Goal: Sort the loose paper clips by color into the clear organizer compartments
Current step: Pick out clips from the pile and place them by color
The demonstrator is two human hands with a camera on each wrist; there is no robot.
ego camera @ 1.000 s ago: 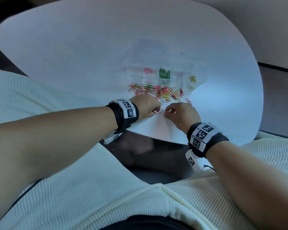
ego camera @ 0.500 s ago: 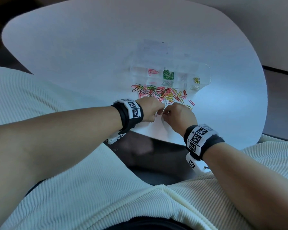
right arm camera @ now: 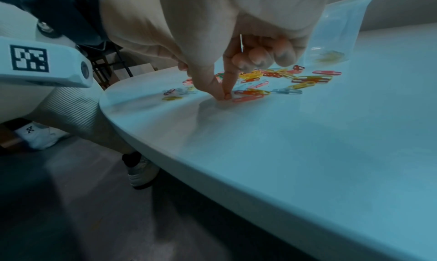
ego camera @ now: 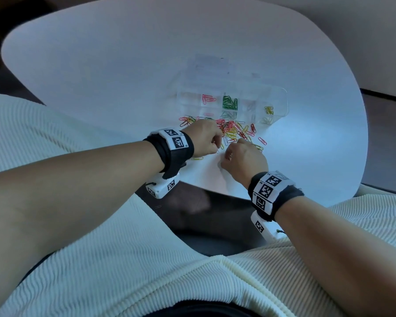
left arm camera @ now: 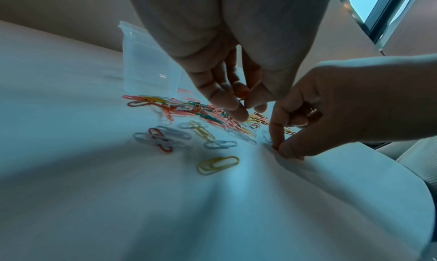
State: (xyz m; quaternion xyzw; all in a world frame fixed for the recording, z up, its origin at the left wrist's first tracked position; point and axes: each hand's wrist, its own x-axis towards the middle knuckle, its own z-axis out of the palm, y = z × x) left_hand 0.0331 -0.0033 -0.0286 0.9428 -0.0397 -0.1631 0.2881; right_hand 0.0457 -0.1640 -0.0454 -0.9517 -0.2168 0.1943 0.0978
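Both hands [ego camera: 224, 147] crowd clip pile [ego camera: 236, 130] before organizer [ego camera: 281, 97].

Black wristband [ego camera: 169, 154] with white square-code tags behind each hand, white camera box [ego camera: 161, 186] under wrist, cream ribbed clothing [ego camera: 124, 271], white shoes [right arm camera: 38, 136].

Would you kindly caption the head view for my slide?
Two hands pick among multicoloured loose paper clips before a clear plastic organizer.

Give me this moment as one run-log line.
left hand: pinching clips over pile | right hand: fingertips pinched at table, clip unclear | organizer: pink, green, yellow started
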